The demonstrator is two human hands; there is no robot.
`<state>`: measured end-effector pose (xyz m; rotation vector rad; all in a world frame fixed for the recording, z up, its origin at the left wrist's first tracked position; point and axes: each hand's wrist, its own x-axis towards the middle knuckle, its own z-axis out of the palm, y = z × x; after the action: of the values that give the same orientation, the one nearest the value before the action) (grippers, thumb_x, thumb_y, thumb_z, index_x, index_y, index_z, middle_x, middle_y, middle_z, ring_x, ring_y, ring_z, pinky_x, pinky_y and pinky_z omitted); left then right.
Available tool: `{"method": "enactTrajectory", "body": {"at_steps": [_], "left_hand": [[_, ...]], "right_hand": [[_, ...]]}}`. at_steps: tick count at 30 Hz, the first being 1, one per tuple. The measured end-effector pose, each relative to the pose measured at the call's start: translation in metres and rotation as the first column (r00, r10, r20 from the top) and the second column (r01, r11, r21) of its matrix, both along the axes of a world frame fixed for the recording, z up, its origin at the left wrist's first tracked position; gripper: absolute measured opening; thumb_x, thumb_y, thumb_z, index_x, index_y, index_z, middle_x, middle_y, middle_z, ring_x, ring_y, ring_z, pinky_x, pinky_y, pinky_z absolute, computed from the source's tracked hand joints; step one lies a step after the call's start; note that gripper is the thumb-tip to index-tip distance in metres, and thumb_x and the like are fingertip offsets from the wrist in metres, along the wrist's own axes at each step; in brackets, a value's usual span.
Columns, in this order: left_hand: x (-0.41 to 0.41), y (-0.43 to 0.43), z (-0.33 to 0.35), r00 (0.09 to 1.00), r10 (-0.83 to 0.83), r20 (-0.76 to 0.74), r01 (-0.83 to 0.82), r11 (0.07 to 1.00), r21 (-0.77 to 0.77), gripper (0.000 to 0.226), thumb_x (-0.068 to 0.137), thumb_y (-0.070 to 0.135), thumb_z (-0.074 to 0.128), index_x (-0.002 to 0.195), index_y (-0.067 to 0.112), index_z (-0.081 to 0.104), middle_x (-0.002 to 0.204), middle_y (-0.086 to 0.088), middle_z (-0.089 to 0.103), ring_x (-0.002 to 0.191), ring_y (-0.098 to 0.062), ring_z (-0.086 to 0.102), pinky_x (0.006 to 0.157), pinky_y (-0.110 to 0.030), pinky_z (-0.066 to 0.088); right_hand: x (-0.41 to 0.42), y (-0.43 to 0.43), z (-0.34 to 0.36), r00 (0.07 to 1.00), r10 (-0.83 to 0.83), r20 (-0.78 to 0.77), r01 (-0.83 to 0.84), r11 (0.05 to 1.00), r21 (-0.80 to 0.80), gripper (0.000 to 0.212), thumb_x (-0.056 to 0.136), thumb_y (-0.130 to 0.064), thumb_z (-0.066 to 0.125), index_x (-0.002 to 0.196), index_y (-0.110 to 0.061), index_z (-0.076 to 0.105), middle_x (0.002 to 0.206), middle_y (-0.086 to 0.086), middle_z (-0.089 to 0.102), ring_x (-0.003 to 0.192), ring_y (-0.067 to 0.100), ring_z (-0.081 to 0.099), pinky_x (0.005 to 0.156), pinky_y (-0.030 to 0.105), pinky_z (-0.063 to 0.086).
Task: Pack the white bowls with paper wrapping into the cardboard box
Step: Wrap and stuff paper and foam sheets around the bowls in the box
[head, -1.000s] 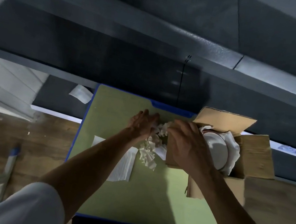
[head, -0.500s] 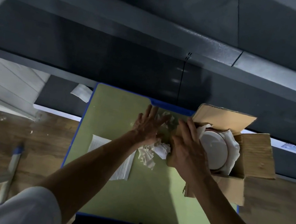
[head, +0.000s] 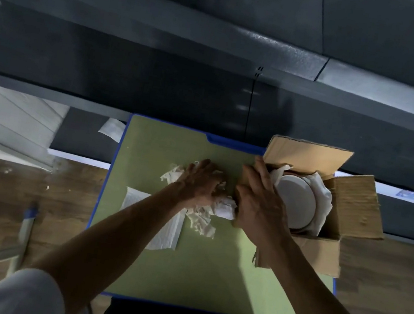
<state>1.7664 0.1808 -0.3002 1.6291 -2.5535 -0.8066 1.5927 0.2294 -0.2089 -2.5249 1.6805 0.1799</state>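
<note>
- The cardboard box (head: 354, 205) stands open on the green table (head: 196, 276), with its flaps folded outward.
- A white bowl (head: 295, 197) lies inside the box, its pale round face turned up. Paper wrapping (head: 324, 198) lines the box around it and shows at its far and right edges.
- The right hand (head: 260, 205) lies flat against the box's left wall. Its fingers (head: 261, 170) are straight and pressed together, with the tips at the far-left corner of the opening. The bowl sits just right of these fingers, apart from them.
- The left hand (head: 202, 183) is just left of the box, palm down on the crumpled paper (head: 202, 218). Its fingers (head: 207, 167) curl over the wad and grip it.
- The crumpled paper spills out from under that hand on the side away from the box and toward the person, and a white fold of it reaches the right hand.
- Whether a bowl is under the wad cannot be told.
- A flat paper sheet (head: 164, 236) lies further left of the box, partly under the left forearm.
</note>
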Motion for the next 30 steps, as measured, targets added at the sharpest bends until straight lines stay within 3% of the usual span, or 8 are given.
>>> {"method": "enactTrajectory", "body": {"at_steps": [4, 9, 13, 17, 20, 23, 25, 30], "left_hand": [[-0.009, 0.028, 0.01, 0.997, -0.008, 0.077, 0.002, 0.998, 0.065, 0.081, 0.068, 0.089, 0.025, 0.134, 0.045, 0.041, 0.149, 0.001, 0.037, 0.143, -0.034, 0.019, 0.108, -0.063, 0.026], [-0.02, 0.056, 0.004, 0.982, -0.028, 0.185, 0.04, 0.998, -0.057, 0.048, 0.08, 0.064, 0.053, 0.123, 0.044, 0.051, 0.141, 0.0, 0.042, 0.138, -0.028, 0.024, 0.104, -0.057, 0.03], [-0.01, 0.072, 0.004, 0.981, -0.012, 0.193, 0.034, 0.994, -0.107, 0.045, 0.08, 0.054, 0.057, 0.123, 0.041, 0.052, 0.137, 0.001, 0.041, 0.134, -0.024, 0.029, 0.105, -0.054, 0.032], [0.011, 0.076, 0.008, 0.983, 0.031, 0.181, -0.014, 0.995, -0.097, 0.046, 0.08, 0.054, 0.059, 0.123, 0.041, 0.051, 0.138, -0.001, 0.039, 0.136, -0.026, 0.027, 0.104, -0.05, 0.034], [0.021, 0.076, 0.014, 0.983, 0.056, 0.177, -0.043, 0.996, -0.076, 0.052, 0.081, 0.056, 0.058, 0.13, 0.044, 0.046, 0.146, -0.001, 0.034, 0.141, -0.028, 0.021, 0.107, -0.051, 0.031], [0.027, 0.079, 0.02, 0.988, 0.062, 0.139, -0.059, 0.998, -0.024, 0.065, 0.085, 0.06, 0.055, 0.142, 0.046, 0.029, 0.157, -0.004, 0.021, 0.147, -0.031, 0.013, 0.113, -0.058, 0.022], [0.034, 0.082, 0.024, 0.995, 0.068, 0.076, -0.062, 0.995, -0.075, 0.065, 0.085, 0.06, 0.052, 0.141, 0.044, 0.023, 0.155, -0.007, 0.028, 0.145, -0.032, 0.02, 0.108, -0.06, 0.03], [0.058, 0.089, 0.03, 0.983, 0.182, -0.006, -0.18, 0.966, -0.187, 0.055, 0.091, 0.052, 0.043, 0.142, 0.033, 0.036, 0.141, -0.006, 0.044, 0.133, -0.025, 0.038, 0.1, -0.045, 0.043]], "right_hand": [[0.001, 0.0, 0.0, 1.0, -0.001, -0.004, 0.001, 1.0, 0.025, 0.026, 0.075, -0.034, 0.074, 0.096, -0.02, 0.067, 0.153, 0.006, 0.036, 0.15, 0.028, -0.004, 0.112, 0.042, 0.036], [0.002, 0.001, 0.004, 1.0, 0.013, -0.006, -0.013, 1.0, 0.004, 0.021, 0.077, -0.027, 0.068, 0.096, -0.019, 0.069, 0.153, 0.005, 0.035, 0.15, 0.027, -0.006, 0.109, 0.041, 0.038], [0.002, 0.004, 0.008, 1.0, 0.023, 0.007, -0.023, 0.999, -0.042, 0.018, 0.079, -0.014, 0.059, 0.094, -0.015, 0.069, 0.152, 0.007, 0.036, 0.15, 0.028, -0.006, 0.109, 0.042, 0.038], [0.006, 0.008, 0.011, 0.997, 0.066, -0.039, -0.07, 0.991, -0.111, 0.02, 0.081, -0.012, 0.057, 0.095, -0.013, 0.071, 0.146, 0.01, 0.044, 0.148, 0.033, 0.01, 0.116, 0.051, 0.021], [0.013, 0.012, 0.015, 0.996, 0.089, -0.029, -0.092, 0.984, -0.15, 0.022, 0.079, -0.012, 0.054, 0.093, -0.011, 0.071, 0.136, 0.012, 0.051, 0.142, 0.034, 0.028, 0.116, 0.05, 0.019], [0.025, 0.02, 0.019, 0.989, 0.146, 0.041, -0.14, 0.982, -0.124, 0.034, 0.078, -0.02, 0.042, 0.091, -0.007, 0.07, 0.127, 0.017, 0.056, 0.134, 0.034, 0.038, 0.111, 0.048, 0.031], [0.033, 0.028, 0.022, 0.981, 0.163, 0.1, -0.157, 0.985, -0.064, 0.044, 0.078, -0.032, 0.034, 0.094, -0.01, 0.069, 0.118, 0.012, 0.06, 0.126, 0.031, 0.047, 0.1, 0.046, 0.043], [0.058, 0.048, 0.008, 0.973, 0.164, 0.161, -0.173, 0.984, 0.039, 0.032, 0.076, -0.015, 0.061, 0.107, -0.012, 0.065, 0.116, 0.004, 0.062, 0.112, 0.022, 0.055, 0.083, 0.035, 0.054]]}}
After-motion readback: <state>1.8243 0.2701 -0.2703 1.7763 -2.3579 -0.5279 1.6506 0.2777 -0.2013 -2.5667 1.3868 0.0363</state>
